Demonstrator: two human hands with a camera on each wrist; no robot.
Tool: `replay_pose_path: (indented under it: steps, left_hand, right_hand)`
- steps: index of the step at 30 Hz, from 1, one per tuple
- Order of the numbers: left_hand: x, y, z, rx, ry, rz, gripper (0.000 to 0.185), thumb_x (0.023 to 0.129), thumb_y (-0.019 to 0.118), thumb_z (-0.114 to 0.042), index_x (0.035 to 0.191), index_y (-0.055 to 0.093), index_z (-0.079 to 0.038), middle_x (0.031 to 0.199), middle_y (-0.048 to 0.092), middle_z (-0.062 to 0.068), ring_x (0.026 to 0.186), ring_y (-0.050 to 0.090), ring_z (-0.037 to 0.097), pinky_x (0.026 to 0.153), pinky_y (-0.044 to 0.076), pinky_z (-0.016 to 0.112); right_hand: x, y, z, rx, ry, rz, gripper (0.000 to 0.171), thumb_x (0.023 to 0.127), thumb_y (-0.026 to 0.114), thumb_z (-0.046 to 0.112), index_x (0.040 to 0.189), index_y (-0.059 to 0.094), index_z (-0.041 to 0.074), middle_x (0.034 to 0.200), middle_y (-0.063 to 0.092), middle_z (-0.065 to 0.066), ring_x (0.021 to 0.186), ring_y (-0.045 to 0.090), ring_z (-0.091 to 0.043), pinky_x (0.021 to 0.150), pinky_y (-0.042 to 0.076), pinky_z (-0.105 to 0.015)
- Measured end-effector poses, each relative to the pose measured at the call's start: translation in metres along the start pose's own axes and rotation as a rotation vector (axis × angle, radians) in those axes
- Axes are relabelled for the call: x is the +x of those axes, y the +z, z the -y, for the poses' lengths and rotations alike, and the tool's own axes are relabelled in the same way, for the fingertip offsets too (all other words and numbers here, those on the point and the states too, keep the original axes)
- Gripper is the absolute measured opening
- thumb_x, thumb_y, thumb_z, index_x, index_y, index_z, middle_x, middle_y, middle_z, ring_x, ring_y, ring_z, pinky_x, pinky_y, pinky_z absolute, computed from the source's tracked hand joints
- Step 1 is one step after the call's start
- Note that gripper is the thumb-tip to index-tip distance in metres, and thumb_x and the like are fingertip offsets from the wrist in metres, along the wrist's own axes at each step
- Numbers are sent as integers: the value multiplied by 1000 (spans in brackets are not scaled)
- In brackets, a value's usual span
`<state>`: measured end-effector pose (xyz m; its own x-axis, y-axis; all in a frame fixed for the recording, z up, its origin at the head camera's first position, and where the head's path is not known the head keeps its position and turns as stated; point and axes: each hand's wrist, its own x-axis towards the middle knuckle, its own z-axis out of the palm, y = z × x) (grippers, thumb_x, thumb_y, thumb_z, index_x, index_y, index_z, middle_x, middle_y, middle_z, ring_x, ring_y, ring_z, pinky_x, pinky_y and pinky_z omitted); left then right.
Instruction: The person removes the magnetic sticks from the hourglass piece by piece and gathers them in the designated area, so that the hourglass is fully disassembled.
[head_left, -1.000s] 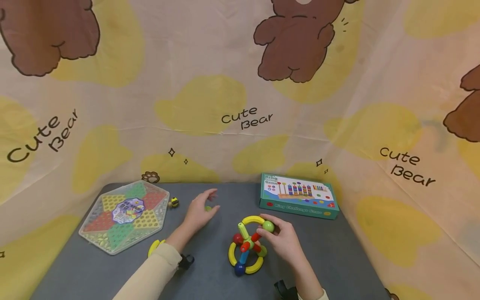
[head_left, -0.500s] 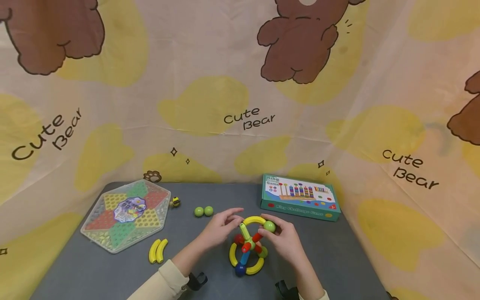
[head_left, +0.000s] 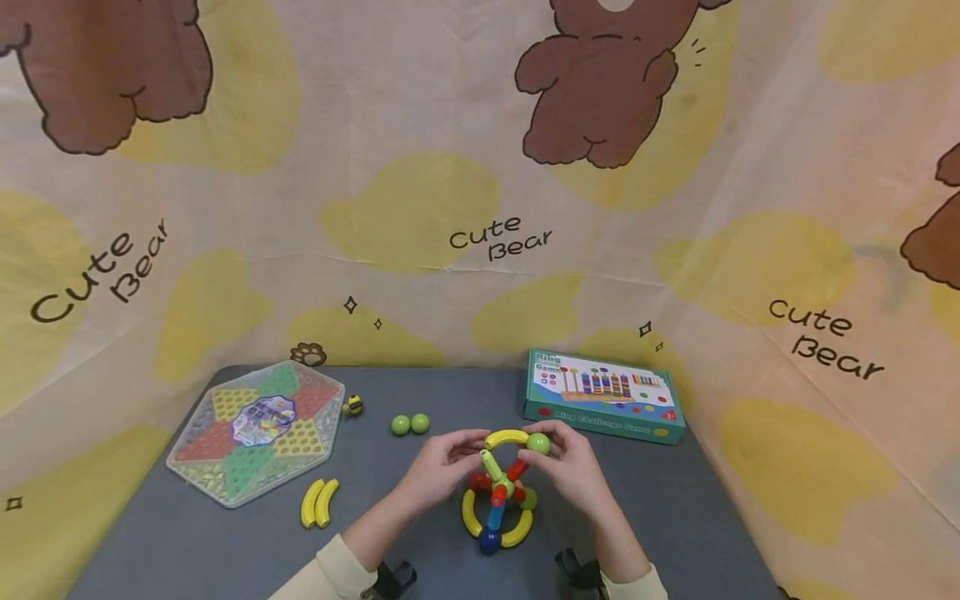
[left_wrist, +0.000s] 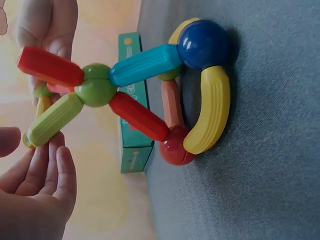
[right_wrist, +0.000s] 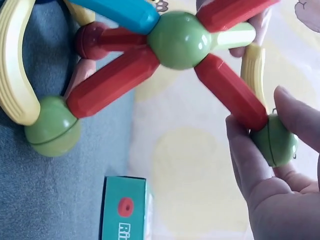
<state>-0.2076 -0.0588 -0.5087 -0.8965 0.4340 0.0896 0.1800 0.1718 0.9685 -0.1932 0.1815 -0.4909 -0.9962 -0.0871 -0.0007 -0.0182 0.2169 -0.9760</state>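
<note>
Both hands are on the toy (head_left: pixel 498 492), a rod-and-ball build standing mid-worktop (head_left: pixel 675 508). The right hand (head_left: pixel 573 471) pinches the green ball (head_left: pixel 537 443) at its top; the left hand (head_left: pixel 438 471) has loosely curled fingers at the yellow arc (head_left: pixel 506 437) (grip unclear). The teal box (head_left: pixel 603 396) behind reads "Ring Game" and "Ring Challenge Game". The backdrop (head_left: pixel 480 167) says "Cute Bear".

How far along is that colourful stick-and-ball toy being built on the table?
Built so far: a hub with red, blue and green sticks, and yellow curves below forming part of a ring. In hand: the right hand pinches a green ball at the top yellow curve; the left hand steadies beside it. Probably left: two green balls and two yellow curves lie loose.
</note>
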Motion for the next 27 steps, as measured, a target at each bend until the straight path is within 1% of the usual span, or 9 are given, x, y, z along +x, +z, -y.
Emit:
replay_pose_path:
  steps: [4, 8, 12, 15, 19, 24, 27]
  left_hand:
    - [-5, 0, -1, -28, -9, -4, 40, 99, 64, -14, 137, 60, -4, 125, 68, 19, 111, 69, 27, 93, 56, 30]
    - [-9, 1, 0, -53, -9, -15, 40, 98, 65, -13, 137, 60, -2, 125, 68, 20, 110, 69, 28, 91, 56, 29]
    - [-12, 2, 2, -43, 0, -39, 39, 98, 67, -15, 134, 63, -3, 123, 69, 19, 109, 70, 26, 89, 57, 29]
    - [-14, 4, 3, -13, 6, -65, 37, 97, 68, -17, 132, 65, -6, 120, 72, 13, 107, 71, 22, 89, 57, 29]
    - [-17, 8, 5, 14, 9, -102, 36, 95, 70, -19, 130, 67, -9, 117, 74, 7, 104, 71, 19, 88, 57, 28]
    - [-23, 14, 4, -4, 19, -141, 38, 94, 71, -17, 130, 67, -7, 115, 75, 8, 104, 72, 21, 87, 58, 28]
    - [-26, 17, 3, -17, 33, -160, 38, 94, 71, -17, 131, 67, -6, 115, 75, 10, 104, 72, 21, 88, 58, 32]
  right_hand:
    - [6, -4, -2, -24, -18, 42, 34, 88, 79, 16, 120, 70, 11, 119, 70, -11, 100, 72, -23, 82, 58, -27]
    - [11, -5, -5, -44, -43, 70, 37, 89, 78, 19, 124, 70, 9, 122, 69, -11, 104, 71, -25, 83, 58, -26]
    - [14, -4, -6, -39, -38, 76, 44, 88, 79, 20, 129, 67, 9, 129, 68, -12, 113, 69, -27, 88, 58, -28]
    - [15, -3, -7, -31, -20, 65, 43, 88, 80, 20, 128, 67, 12, 131, 67, -10, 117, 68, -26, 89, 58, -32]
    - [17, -2, -7, -31, -5, 60, 37, 88, 79, 18, 124, 70, 14, 129, 68, -9, 115, 69, -25, 89, 58, -34]
    - [23, -3, -8, -61, -32, 72, 41, 88, 80, 20, 126, 71, 12, 126, 70, -11, 112, 69, -25, 91, 57, -34]
    - [24, -2, -7, -96, -46, 64, 42, 88, 79, 21, 129, 70, 13, 127, 70, -11, 109, 69, -26, 93, 56, -36]
